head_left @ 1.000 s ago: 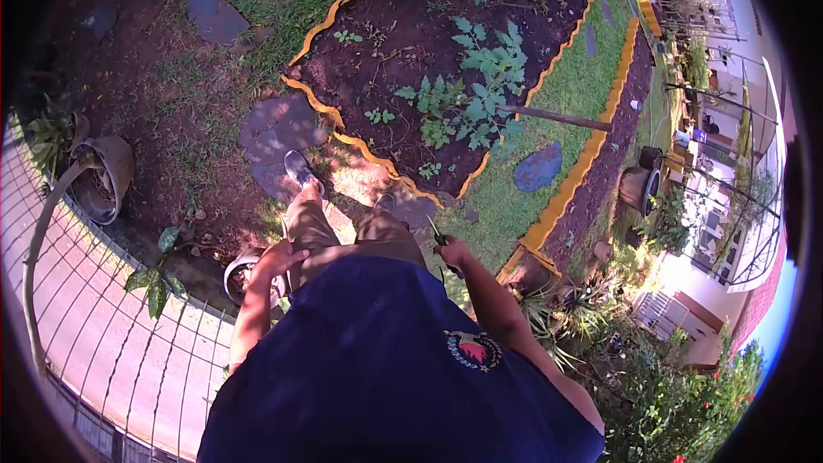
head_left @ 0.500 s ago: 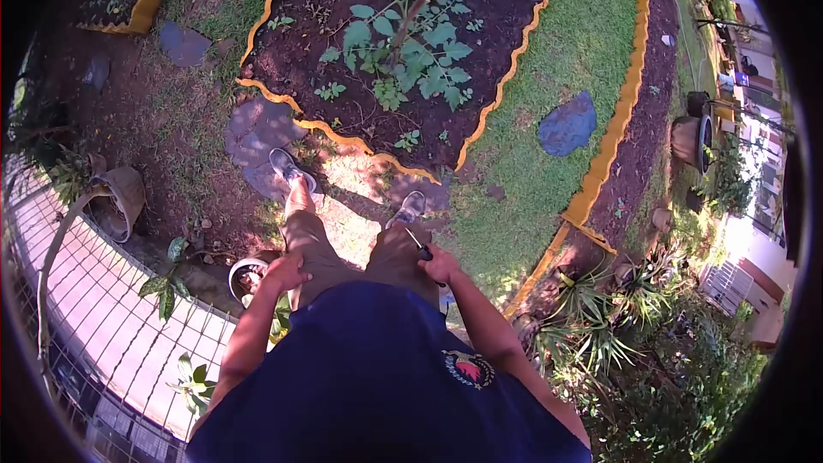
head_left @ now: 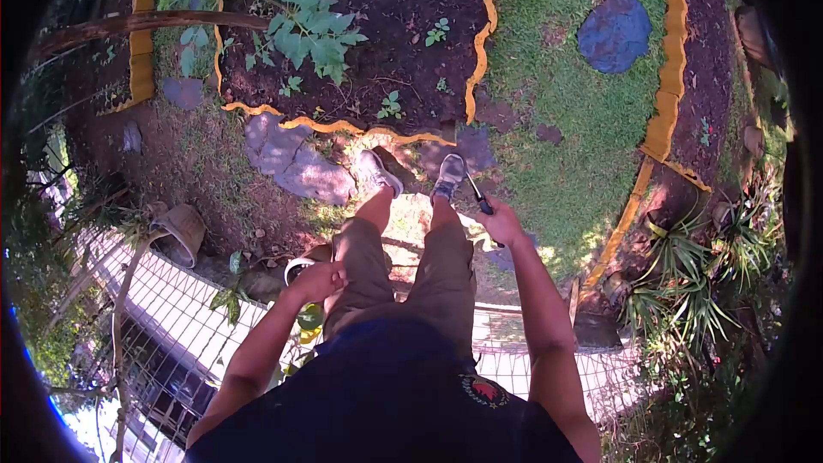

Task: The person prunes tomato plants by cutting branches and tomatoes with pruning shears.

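Near the yellow edging (head_left: 411,136), two shoes (head_left: 450,178) are standing. The right hand (head_left: 504,224) is gripping one thin tool (head_left: 477,189) by its black handle. The left hand (head_left: 319,282) is hanging beside the shorts (head_left: 364,261); I cannot tell if its fingers are opening or closing. One shirt badge (head_left: 485,391) is showing, too small to read.

The slender hand tool (head_left: 476,190) has a black handle and a thin, straight, metallic-looking shaft. Gripped in the right hand (head_left: 503,223), it sits near three o'clock from the view's centre, tilted, its tip pointing toward eleven o'clock.
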Demonstrator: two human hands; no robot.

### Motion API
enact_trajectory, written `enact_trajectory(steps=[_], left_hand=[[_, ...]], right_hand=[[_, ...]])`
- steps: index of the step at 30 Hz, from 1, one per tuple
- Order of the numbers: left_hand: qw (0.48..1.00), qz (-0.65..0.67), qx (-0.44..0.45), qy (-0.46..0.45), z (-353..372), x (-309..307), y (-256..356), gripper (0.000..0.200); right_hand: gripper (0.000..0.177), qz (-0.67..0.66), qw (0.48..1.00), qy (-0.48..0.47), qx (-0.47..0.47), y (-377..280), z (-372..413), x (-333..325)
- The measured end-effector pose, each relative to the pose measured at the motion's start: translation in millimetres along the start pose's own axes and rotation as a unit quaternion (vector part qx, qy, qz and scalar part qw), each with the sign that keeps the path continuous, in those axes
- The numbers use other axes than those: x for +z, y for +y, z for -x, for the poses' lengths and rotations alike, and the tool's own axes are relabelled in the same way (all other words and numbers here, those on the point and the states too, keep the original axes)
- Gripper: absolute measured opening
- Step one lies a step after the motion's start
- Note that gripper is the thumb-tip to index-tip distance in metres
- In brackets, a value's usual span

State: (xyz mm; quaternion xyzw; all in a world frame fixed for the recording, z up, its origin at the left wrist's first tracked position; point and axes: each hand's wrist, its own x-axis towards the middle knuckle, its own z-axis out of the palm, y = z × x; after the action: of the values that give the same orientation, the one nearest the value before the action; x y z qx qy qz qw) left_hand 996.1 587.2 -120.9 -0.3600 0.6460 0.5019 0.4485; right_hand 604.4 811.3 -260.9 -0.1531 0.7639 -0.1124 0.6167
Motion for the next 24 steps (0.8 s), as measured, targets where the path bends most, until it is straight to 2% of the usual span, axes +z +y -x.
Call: enact_trajectory(steps=[1,3,6,9,10,13,17,18,21,22,24], left_hand=[[0.998,0.04,0.001,0.04,-10.0,-8.4,4.7,0.019],[0.991,-0.022,0.017,0.128,-22.7,-44.0,35.4,0.017],[0.973,0.041,0.042,0.225,-53.6,-76.2,36.1,0.021],[0.956,0.021,0.036,0.292,-65.6,-115.5,58.5,0.021],[0.946,0.016,0.025,0.322,-71.5,-123.2,59.1,0.022],[0.917,0.128,0.022,0.377,-85.6,-150.6,67.3,0.025],[0.853,0.306,0.004,0.423,-134.5,-174.8,64.5,0.035],[0.848,0.317,-0.016,0.424,-144.7,-183.0,69.9,0.036],[0.798,0.29,-0.009,0.529,-204.2,-183.2,54.4,0.038],[0.786,0.281,-0.012,0.551,-215.3,-191.4,67.6,0.042],[0.753,0.279,-0.065,0.592,-243.3,-201.1,80.6,0.045]], right_hand=[[0.063,0.003,1.0,0.0,-0.025,-12.8,-10.8,-5.6],[0.063,0.053,0.997,0.026,-0.053,-65.7,-13.7,-24.5],[0.066,0.031,0.992,0.036,-0.118,-103.0,-28.5,-34.1],[0.065,0.047,0.994,0.017,-0.101,-158.5,-21.5,-48.8],[0.067,0.066,0.99,0.037,-0.121,-166.5,-24.9,-48.2],[0.071,0.075,0.984,0.045,-0.152,-195.9,-42.7,-54.2],[0.074,0.109,0.982,-0.011,-0.152,-236.8,-89.7,-79.8],[0.072,0.135,0.971,0.014,-0.195,-244.0,-108.0,-84.7],[0.069,0.185,0.952,-0.012,-0.242,-266.3,-172.6,-108.7],[0.066,0.195,0.948,-0.007,-0.253,-274.2,-190.5,-113.8],[0.061,0.209,0.939,-0.024,-0.273,-285.8,-227.9,-116.7]])
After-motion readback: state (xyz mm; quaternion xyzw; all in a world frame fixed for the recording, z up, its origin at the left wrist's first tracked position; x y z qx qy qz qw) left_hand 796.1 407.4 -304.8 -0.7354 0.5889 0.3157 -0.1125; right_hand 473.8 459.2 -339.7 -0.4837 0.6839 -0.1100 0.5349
